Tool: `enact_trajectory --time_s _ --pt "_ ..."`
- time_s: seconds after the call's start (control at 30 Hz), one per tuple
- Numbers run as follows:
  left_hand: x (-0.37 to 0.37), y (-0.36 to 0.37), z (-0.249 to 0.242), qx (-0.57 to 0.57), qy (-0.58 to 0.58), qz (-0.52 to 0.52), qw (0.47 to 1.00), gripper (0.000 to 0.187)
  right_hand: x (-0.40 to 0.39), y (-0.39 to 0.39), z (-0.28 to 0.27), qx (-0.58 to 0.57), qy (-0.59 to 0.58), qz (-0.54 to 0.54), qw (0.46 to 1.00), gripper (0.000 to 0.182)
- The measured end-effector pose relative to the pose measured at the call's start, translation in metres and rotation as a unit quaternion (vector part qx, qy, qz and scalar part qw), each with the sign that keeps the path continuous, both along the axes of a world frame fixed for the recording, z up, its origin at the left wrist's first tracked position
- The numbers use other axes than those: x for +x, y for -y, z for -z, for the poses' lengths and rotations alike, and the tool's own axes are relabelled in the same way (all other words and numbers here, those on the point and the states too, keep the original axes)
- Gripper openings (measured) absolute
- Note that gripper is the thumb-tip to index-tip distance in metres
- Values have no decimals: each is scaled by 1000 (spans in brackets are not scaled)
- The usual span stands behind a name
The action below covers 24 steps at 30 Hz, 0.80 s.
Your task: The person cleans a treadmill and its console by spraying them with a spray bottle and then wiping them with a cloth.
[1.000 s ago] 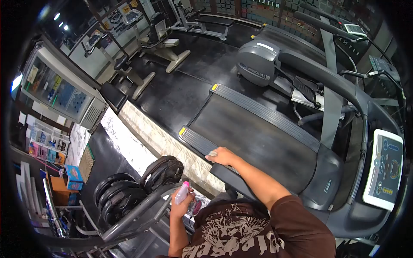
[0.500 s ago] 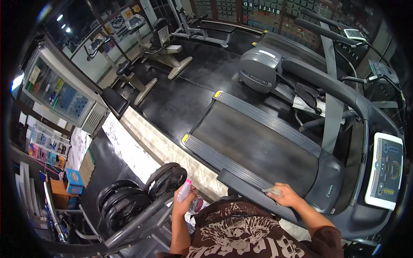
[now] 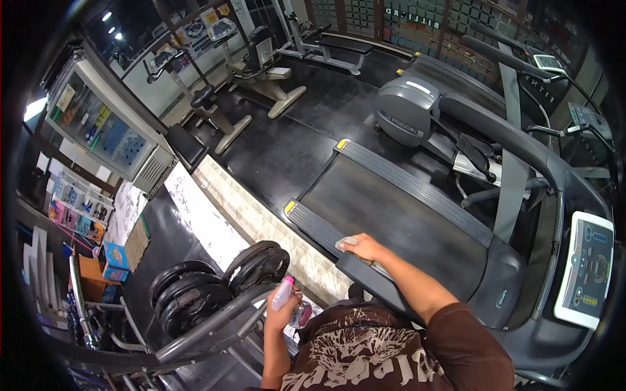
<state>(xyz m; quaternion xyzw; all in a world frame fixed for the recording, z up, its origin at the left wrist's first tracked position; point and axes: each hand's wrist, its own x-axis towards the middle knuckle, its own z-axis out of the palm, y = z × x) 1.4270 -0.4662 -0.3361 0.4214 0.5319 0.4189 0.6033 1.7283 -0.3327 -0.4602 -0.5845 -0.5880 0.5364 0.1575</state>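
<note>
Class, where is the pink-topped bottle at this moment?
In the head view, the pink-topped bottle is low and left of centre, in the person's left hand, just below the nearest black weight plates in the picture.

Single head-worn view, forward and down

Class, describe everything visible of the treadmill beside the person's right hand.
The treadmill is grey and black, plastic-looking, standing on the black floor beside a pale ledge. Its dark belt lies flat between ribbed side rails with yellow rear corners; at the front is a rounded hood. A white-framed console shows blue and yellow markings. The right hand holds a pale cloth at the end of the near handrail, apparently touching it.
</note>
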Motion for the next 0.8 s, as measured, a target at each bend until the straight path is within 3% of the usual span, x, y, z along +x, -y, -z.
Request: enact_trajectory --time_s 0.17,0.3,0.4,0.53,0.6,0.67,0.73,0.8 --pt "9 -10 12 -20 4 30 999 17 99 106 -48 -66 8 -23 998 47" --pt "9 -19 18 -5 15 39 999 18 174 195 -135 -269 47 48 961 41" --pt "10 -27 17 -1 33 30 999 18 191 232 -148 -197 21 99 975 45" --pt "0 -24 26 7 16 31 999 17 141 195 -122 -35 51 100 993 44" --pt "-3 -20 22 10 11 26 1000 17 104 155 -97 -9 74 39 996 45" --pt "-4 -18 18 17 12 20 1000 17 65 111 -77 64 27 46 997 45" --pt "-5 -14 16 18 17 13 1000 17 34 66 -50 98 -38 41 994 44" --pt "-3 -10 13 17 10 16 1000 18 4 25 -45 69 -21 23 997 44"
